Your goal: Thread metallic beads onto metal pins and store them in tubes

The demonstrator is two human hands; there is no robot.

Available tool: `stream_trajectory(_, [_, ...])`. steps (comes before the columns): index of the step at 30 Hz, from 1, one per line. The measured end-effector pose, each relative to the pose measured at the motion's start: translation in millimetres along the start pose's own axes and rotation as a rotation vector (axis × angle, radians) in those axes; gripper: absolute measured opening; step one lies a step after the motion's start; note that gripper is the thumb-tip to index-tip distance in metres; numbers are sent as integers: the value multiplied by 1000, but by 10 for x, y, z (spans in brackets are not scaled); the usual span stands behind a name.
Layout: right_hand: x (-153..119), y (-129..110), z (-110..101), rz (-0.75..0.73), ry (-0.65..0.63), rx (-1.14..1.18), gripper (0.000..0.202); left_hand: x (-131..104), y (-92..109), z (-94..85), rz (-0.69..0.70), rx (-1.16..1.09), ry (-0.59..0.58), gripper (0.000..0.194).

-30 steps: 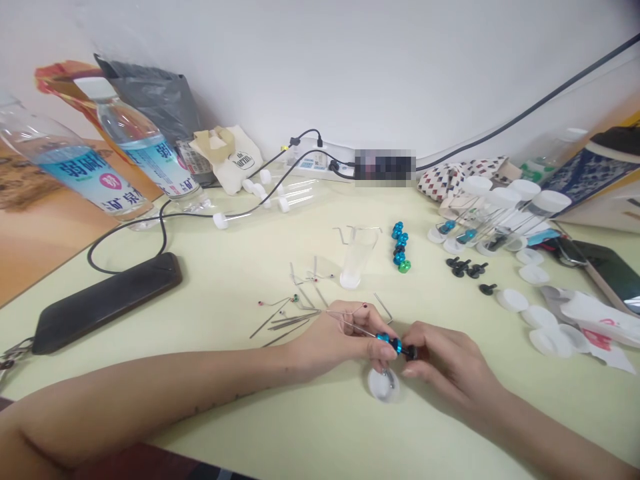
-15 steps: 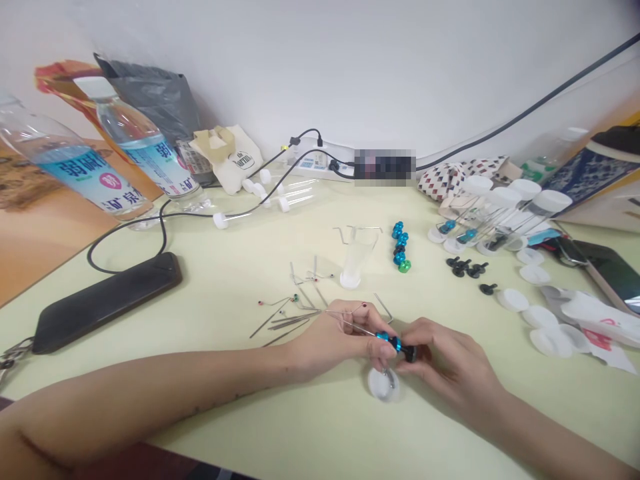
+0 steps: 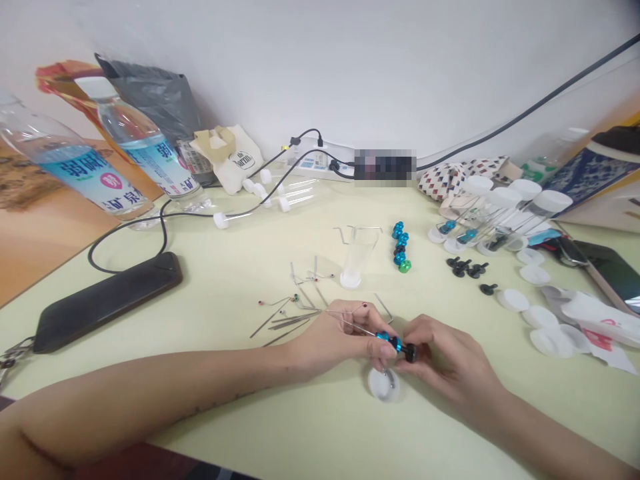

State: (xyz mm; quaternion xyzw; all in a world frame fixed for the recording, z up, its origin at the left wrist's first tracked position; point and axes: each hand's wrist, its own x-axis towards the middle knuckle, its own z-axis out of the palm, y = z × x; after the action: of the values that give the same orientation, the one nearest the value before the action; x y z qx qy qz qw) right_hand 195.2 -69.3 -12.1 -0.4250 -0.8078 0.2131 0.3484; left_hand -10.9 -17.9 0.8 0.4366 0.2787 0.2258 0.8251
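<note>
My left hand [image 3: 350, 337] pinches a blue metal piece [image 3: 389, 342] between thumb and fingers. A thin metal rod [image 3: 359, 325] with a small dark red bead near it runs back from this piece over the hand. On the piece's right end sits a black round-headed part [image 3: 411, 353], and the closed fingers of my right hand [image 3: 445, 353] grip it. Right below the hands lies a small white cap [image 3: 383, 385] with tiny metal bits in it. Bent thin rods [image 3: 295, 313], some with coloured beads, are scattered left of my left hand.
A frosted tube [image 3: 356, 263] stands beyond the hands, bent rods across its top. Blue, black and green metal pieces [image 3: 400, 248] form a row beside it. Black screws [image 3: 467, 267], white lids [image 3: 540, 323] and filled tubes [image 3: 505, 207] lie right; a power bank [image 3: 107, 303] and bottles [image 3: 145, 147] left.
The right-hand fingers have shifted very slightly around the black part. Otherwise the hands and the things on the table stay where they were.
</note>
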Motion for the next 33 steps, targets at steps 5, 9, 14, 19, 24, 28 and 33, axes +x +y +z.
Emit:
stream_trajectory(5, [-6,24,-41,-7,-79,19,31,-2,-7,7,-8,10,11,20])
stream_trajectory(9, [18,13,-52,-20,-90,30,32,-2,-11,-1,-4,5,5,19])
stream_trajectory(14, [33,-21,-10,-38,11,22,8,4,-9,-6,16,3,11,18])
stream_trajectory(19, [22,-11,-10,-68,16,5,14,-1,-4,3,6,8,14,18])
stream_trajectory(24, [4,37,-37,-13,-95,16,33,0,-16,0,-5,13,14,19])
stream_trajectory(28, [10,27,-28,-18,-67,-1,25,6,-15,-2,6,15,25,19])
stream_trajectory(33, [12,-10,-8,-20,27,34,13,4,8,10,4,15,30,17])
